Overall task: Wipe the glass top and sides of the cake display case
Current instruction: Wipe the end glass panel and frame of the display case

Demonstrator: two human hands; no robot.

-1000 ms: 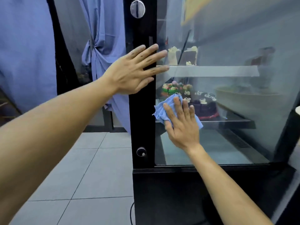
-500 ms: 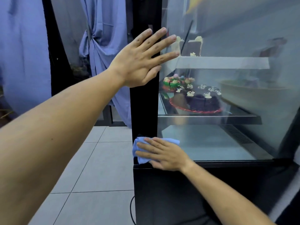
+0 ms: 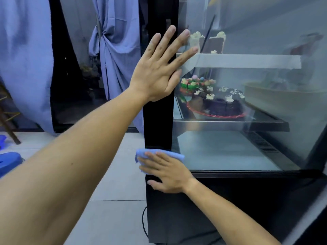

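At the case's (image 3: 247,200) lower corner, the flat-fingered right hand (image 3: 168,172) half hides the cloth (image 3: 141,153); left hand (image 3: 159,68) splayed.

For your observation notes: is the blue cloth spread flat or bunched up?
Bunched: the blue cloth shows as a small wad under the right hand.

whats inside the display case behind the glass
Through the glass side: a chocolate cake on a red plate and a colourful cake behind it on the middle shelf, cake slices on the upper shelf. The left hand covers part of the upper shelf.
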